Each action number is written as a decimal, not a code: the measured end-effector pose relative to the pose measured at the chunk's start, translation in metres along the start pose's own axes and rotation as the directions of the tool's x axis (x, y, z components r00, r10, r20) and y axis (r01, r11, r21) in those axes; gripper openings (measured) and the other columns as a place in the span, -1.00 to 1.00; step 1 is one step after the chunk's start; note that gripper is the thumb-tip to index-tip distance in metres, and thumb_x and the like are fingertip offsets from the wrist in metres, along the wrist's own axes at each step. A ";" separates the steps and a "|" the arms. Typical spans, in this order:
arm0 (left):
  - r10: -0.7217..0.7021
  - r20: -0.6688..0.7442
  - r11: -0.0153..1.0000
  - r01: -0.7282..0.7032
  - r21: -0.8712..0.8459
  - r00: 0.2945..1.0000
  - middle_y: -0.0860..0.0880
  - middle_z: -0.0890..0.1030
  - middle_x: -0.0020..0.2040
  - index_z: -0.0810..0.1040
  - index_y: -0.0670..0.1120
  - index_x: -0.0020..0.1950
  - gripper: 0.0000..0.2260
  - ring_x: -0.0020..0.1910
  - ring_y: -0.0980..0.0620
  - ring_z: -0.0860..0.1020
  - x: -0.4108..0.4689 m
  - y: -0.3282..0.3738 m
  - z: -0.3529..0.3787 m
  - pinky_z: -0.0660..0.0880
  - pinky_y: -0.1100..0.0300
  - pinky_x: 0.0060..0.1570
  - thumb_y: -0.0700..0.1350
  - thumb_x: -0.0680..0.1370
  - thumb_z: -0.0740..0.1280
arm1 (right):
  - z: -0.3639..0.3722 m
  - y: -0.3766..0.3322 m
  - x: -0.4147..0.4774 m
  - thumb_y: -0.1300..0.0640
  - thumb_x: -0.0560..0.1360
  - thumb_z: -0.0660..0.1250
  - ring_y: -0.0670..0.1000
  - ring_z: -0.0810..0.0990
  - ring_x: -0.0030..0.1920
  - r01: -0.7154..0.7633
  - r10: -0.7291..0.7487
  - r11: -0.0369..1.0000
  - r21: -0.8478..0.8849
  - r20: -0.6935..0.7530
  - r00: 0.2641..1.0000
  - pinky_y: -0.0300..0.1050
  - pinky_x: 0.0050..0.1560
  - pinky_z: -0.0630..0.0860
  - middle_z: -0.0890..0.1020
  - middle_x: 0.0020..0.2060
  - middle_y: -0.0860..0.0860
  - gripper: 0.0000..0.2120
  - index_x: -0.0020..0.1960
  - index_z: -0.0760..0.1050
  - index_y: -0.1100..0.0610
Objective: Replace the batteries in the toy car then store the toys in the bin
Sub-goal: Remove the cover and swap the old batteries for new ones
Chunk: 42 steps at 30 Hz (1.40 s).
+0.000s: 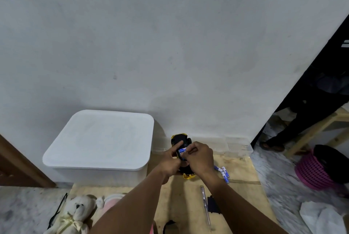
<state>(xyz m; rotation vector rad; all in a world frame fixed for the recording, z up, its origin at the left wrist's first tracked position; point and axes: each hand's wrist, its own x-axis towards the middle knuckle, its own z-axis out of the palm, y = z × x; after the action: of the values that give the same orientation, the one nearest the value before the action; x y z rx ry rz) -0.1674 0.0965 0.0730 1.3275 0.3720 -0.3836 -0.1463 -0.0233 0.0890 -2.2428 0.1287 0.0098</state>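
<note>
A black and gold toy car (pixel 179 140) lies upside down on a wooden board near the wall. My left hand (pixel 170 162) grips its side, with one finger stretched over the open battery bay. My right hand (pixel 200 156) pinches a blue and white battery (pixel 182 151) at that bay. Several loose blue batteries (pixel 223 172) lie on the board just right of my right wrist. The white bin (pixel 98 143) stands to the left with its lid on. A cream teddy bear (pixel 75 213) and a pink soft toy (pixel 111 200) lie at the lower left.
A screwdriver (pixel 205 209) and a small black cover (pixel 213 205) lie on the board (pixel 241 169) under my right forearm. A pink basket (pixel 311 171) and white cloth (pixel 321 216) sit on the right. A person's sandalled foot (pixel 272 146) stands beyond the wall corner.
</note>
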 end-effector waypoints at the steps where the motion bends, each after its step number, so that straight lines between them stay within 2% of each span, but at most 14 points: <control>1: -0.005 0.001 1.000 0.005 0.005 1.000 -0.08 0.58 0.24 0.42 0.18 0.43 -0.30 0.07 -0.16 0.65 0.001 0.001 -0.001 0.65 0.06 -0.18 -0.46 0.46 0.33 | -0.001 -0.001 0.000 0.19 0.32 0.55 -0.09 0.63 -0.26 0.005 -0.004 0.998 0.070 -0.010 1.000 -0.19 -0.21 0.54 0.63 -0.34 -0.09 -0.79 -0.26 0.53 -0.01; 4: -0.008 -0.003 0.998 0.008 0.056 1.000 -0.10 0.60 0.20 0.45 0.19 0.39 -0.36 0.09 -0.16 0.64 0.002 0.006 -0.005 0.65 0.00 -0.10 -0.45 0.49 0.26 | -0.011 0.000 0.007 0.28 0.32 0.51 0.02 0.67 -0.22 -0.078 0.119 0.941 0.329 -0.104 0.987 -0.12 -0.20 0.58 0.66 -0.27 0.03 -0.77 -0.17 0.52 0.05; 7: -0.022 -0.005 0.994 0.022 0.109 1.000 -0.11 0.61 0.18 0.47 0.20 0.34 -0.41 0.11 -0.17 0.63 0.003 0.008 -0.010 0.63 -0.07 0.00 -0.42 0.54 0.17 | -0.028 0.004 0.019 0.34 0.43 0.38 0.11 0.70 -0.20 -0.151 0.201 0.815 0.560 -0.029 0.979 0.02 -0.13 0.67 0.65 -0.19 0.13 -0.81 -0.03 0.54 0.10; 10: -0.036 -0.009 0.992 0.036 0.118 0.999 -0.08 0.61 0.20 0.48 0.21 0.34 -0.41 0.09 -0.12 0.62 0.003 0.008 -0.015 0.62 -0.01 -0.05 -0.42 0.54 0.16 | -0.036 0.003 0.026 0.36 0.47 0.22 0.01 0.55 -0.34 -0.131 0.094 0.900 0.415 0.109 0.990 -0.08 -0.29 0.48 0.58 -0.28 0.07 -0.77 -0.09 0.57 0.09; 13: -0.044 0.006 0.990 0.043 0.135 0.999 -0.07 0.61 0.21 0.51 0.22 0.32 -0.43 0.13 -0.13 0.61 0.004 0.007 -0.015 0.61 0.01 -0.06 -0.40 0.55 0.16 | -0.034 -0.002 0.026 0.32 0.47 0.21 -0.03 0.52 -0.24 0.055 -0.077 0.993 0.103 0.227 0.971 -0.15 -0.24 0.41 0.59 -0.25 -0.01 -0.77 -0.19 0.57 0.07; 16: -0.048 0.038 0.986 0.041 0.163 0.998 -0.07 0.63 0.17 0.54 0.24 0.26 -0.44 0.11 -0.13 0.62 0.003 0.005 -0.015 0.61 0.03 -0.10 -0.38 0.54 0.16 | -0.031 -0.002 0.024 0.21 0.47 0.34 -0.01 0.53 -0.04 0.388 -0.297 0.903 -0.185 0.383 0.875 -0.15 -0.05 0.49 0.52 -0.06 -0.03 -0.86 -0.11 0.56 -0.03; 18: -0.047 0.051 0.980 0.036 0.196 0.998 -0.09 0.65 0.12 0.56 0.24 0.23 -0.45 0.07 -0.13 0.63 0.003 0.005 -0.016 0.63 -0.01 -0.03 -0.38 0.53 0.15 | -0.032 0.000 0.027 0.14 0.49 0.38 0.00 0.52 -0.01 0.505 -0.318 0.818 -0.275 0.515 0.796 -0.11 -0.01 0.50 0.45 -0.01 -0.03 -0.87 -0.02 0.57 -0.07; 21: -0.059 0.068 0.970 0.041 0.241 0.996 -0.09 0.65 0.05 0.54 0.21 0.25 -0.47 0.02 -0.13 0.63 0.003 0.007 -0.016 0.60 -0.01 -0.01 -0.38 0.53 0.15 | -0.034 0.001 0.032 0.10 0.53 0.36 0.02 0.53 0.03 0.567 -0.292 0.759 -0.321 0.610 0.737 -0.08 0.04 0.52 0.43 0.04 -0.03 -0.83 0.10 0.56 -0.09; 24: -0.081 0.076 0.958 0.056 0.282 0.994 -0.14 0.65 0.08 0.54 0.23 0.24 -0.47 0.10 -0.19 0.62 0.003 0.008 -0.018 0.57 -0.09 0.09 -0.36 0.53 0.14 | -0.035 0.002 0.034 0.09 0.55 0.32 0.05 0.52 0.05 0.622 -0.293 0.698 -0.356 0.649 0.702 0.01 0.05 0.51 0.43 0.05 -0.04 -0.78 0.17 0.50 -0.12; 30: -0.106 0.087 0.945 0.073 0.318 0.991 -0.15 0.65 0.10 0.51 0.26 0.27 -0.45 -0.07 -0.11 0.55 0.004 0.006 -0.022 0.47 0.03 -0.08 -0.33 0.50 0.15 | -0.031 0.003 0.033 0.05 0.56 0.30 0.10 0.52 -0.01 0.692 -0.291 0.620 -0.370 0.711 0.640 0.01 -0.03 0.51 0.39 0.09 -0.04 -0.67 0.25 0.35 -0.23; 33: -0.112 0.090 0.946 0.079 0.314 0.990 -0.12 0.65 0.03 0.52 0.27 0.27 -0.44 -0.09 -0.10 0.54 0.006 0.005 -0.023 0.45 0.02 -0.08 -0.32 0.48 0.15 | -0.031 0.002 0.035 0.03 0.57 0.30 0.10 0.50 -0.03 0.695 -0.293 0.626 -0.354 0.719 0.630 0.02 -0.06 0.52 0.37 0.05 -0.05 -0.76 0.18 0.36 -0.20; 37: -0.125 0.113 0.952 0.087 0.292 0.986 -0.07 0.63 -0.03 0.53 0.25 0.24 -0.45 -0.12 -0.09 0.53 0.004 0.005 -0.019 0.44 0.06 -0.11 -0.34 0.48 0.15 | -0.032 -0.003 0.035 0.04 0.56 0.30 0.04 0.43 -0.09 0.715 -0.306 0.613 -0.336 0.734 0.607 -0.12 -0.14 0.40 0.33 0.01 -0.05 -0.82 0.09 0.37 -0.17; 40: -0.133 0.129 0.954 0.092 0.284 0.983 -0.03 0.56 -0.14 0.58 0.19 0.15 -0.49 -0.22 -0.04 0.46 0.003 0.002 -0.016 0.39 0.12 -0.22 -0.36 0.47 0.15 | -0.034 -0.003 0.034 0.03 0.55 0.29 0.07 0.45 -0.08 0.693 -0.282 0.646 -0.320 0.743 0.607 -0.03 -0.10 0.46 0.35 0.01 -0.01 -0.79 0.00 0.33 -0.27; 42: -0.137 0.127 0.951 0.095 0.293 0.982 -0.01 0.56 -0.12 0.57 0.20 0.15 -0.49 -0.18 -0.06 0.44 0.002 -0.002 -0.018 0.37 0.12 -0.22 -0.36 0.48 0.16 | -0.036 -0.001 0.033 0.03 0.52 0.32 0.08 0.46 -0.08 0.685 -0.294 0.671 -0.282 0.747 0.596 0.04 -0.07 0.49 0.38 -0.02 -0.03 -0.80 -0.08 0.30 -0.19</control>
<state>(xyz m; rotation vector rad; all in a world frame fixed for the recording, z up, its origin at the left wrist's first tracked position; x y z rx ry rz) -0.1672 0.1137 0.0670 1.5528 0.2788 -0.6495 -0.1152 -0.0534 0.1106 -2.6120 -1.0653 0.5887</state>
